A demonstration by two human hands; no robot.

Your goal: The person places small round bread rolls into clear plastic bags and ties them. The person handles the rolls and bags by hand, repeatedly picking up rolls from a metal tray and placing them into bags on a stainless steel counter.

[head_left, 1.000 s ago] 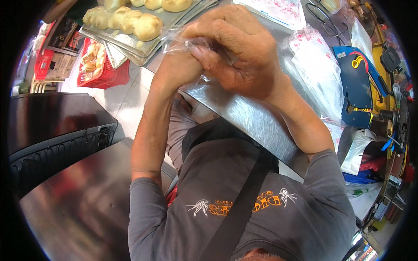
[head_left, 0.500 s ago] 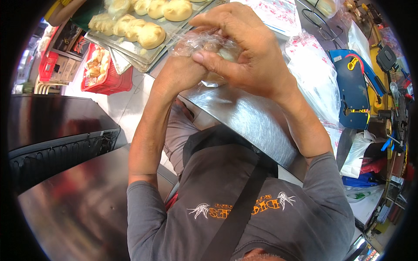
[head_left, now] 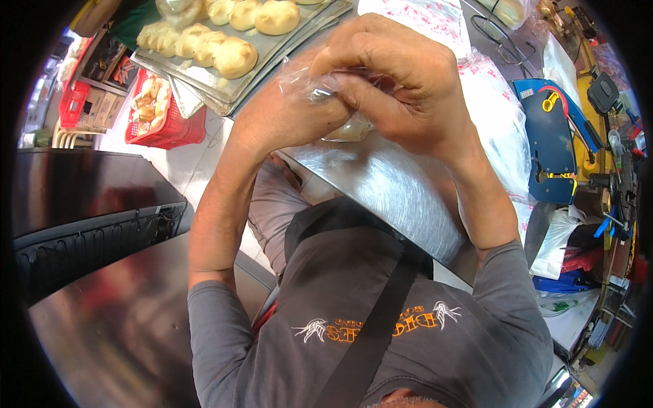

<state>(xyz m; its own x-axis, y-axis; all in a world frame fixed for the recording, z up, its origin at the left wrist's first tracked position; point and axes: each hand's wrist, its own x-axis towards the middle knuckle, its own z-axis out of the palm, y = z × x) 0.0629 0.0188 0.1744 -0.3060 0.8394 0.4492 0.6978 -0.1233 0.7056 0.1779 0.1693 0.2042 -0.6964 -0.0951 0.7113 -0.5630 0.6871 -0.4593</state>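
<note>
A brushed steel counter (head_left: 381, 183) carries a metal tray (head_left: 272, 47) of pale buns (head_left: 235, 58) at its far left. Right of the tray lie red-printed plastic bags (head_left: 500, 115) and a blue tape dispenser (head_left: 551, 146).

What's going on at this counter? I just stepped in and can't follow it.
A person works both hands together over a steel counter. The left hand and right hand pinch a clear plastic bag with something pale inside. A tray of buns sits beyond, with a blue tape dispenser to the right.
</note>
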